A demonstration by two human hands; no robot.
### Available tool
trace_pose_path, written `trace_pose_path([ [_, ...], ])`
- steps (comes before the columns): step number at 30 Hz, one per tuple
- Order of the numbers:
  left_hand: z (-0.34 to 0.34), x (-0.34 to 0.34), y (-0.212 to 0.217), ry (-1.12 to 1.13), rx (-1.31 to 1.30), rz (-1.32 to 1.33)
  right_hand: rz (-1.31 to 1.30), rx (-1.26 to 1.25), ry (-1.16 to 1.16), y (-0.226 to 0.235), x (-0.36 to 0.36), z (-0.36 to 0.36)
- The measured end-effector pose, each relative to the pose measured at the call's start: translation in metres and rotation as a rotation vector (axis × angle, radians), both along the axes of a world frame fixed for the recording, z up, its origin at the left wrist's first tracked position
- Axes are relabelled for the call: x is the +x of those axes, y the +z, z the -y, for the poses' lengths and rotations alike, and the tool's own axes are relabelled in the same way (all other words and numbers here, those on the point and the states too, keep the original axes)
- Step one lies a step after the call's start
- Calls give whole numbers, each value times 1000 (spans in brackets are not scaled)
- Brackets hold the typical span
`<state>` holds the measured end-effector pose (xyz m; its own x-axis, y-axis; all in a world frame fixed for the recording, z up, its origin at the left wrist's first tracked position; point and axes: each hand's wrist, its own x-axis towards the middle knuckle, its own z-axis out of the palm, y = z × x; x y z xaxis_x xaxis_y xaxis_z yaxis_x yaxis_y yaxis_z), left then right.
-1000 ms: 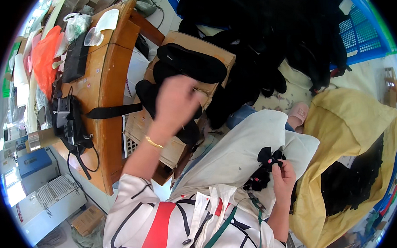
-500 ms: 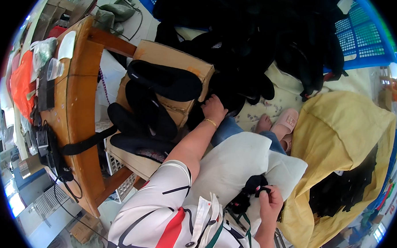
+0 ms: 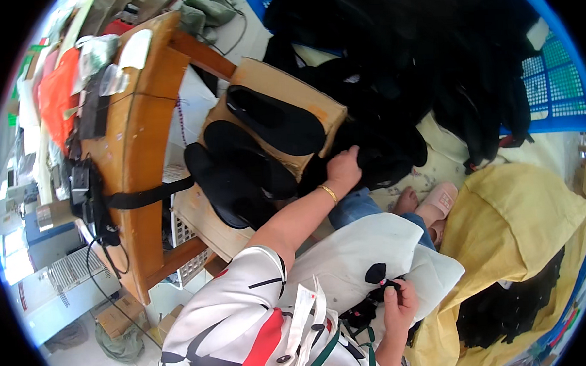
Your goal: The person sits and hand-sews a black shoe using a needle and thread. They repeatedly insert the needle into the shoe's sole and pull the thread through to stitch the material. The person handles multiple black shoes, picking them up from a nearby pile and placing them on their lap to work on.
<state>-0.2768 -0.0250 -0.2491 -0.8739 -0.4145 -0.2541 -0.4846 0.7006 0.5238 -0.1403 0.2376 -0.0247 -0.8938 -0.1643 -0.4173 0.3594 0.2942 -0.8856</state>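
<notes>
My left hand (image 3: 343,169) is stretched out past my knee, its fingers closed on the edge of a black cloth shoe (image 3: 385,156) in the dark heap. The shoe's outline merges with the black things behind it. Over my lap my right hand (image 3: 400,304) pinches a small black bow (image 3: 376,273) with a pinkish-red centre between thumb and fingers. More small black pieces (image 3: 362,312) lie just below it, on the white cloth (image 3: 348,243) covering my lap. Several black slip-on shoes (image 3: 277,121) rest on a cardboard box (image 3: 288,82) to the left of my left hand.
A blue plastic basket (image 3: 561,106) heaped with black shoes (image 3: 398,41) stands at the far right. Nearer on the right, a yellow cloth (image 3: 517,219) partly covers a container of small black pieces (image 3: 507,304). A wooden bench (image 3: 138,157) with a black strap borders the left.
The whole view has shifted. My left hand now grips a shoe's edge beyond the box. Shoes on the box lie closer together. The bow in my right hand now shows spread out.
</notes>
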Motion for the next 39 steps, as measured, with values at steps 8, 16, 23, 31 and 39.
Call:
trace_pose_path([
  [8, -8, 13, 167, 13, 323, -520, -87, 34, 44, -12, 7, 3],
  [16, 68, 68, 314, -358, -132, -791, -184, 136, 62, -17, 12, 3],
  [23, 118, 107, 354, -326, -559, -703, -269, 108, 99, -10, 11, 13],
  [31, 193, 120, 176, -405, -329, 14, -225, 123, 112, -11, 13, 11],
  [39, 169, 99, 222, -390, -544, 125, -111, -17, -20, -2, 16, 3],
])
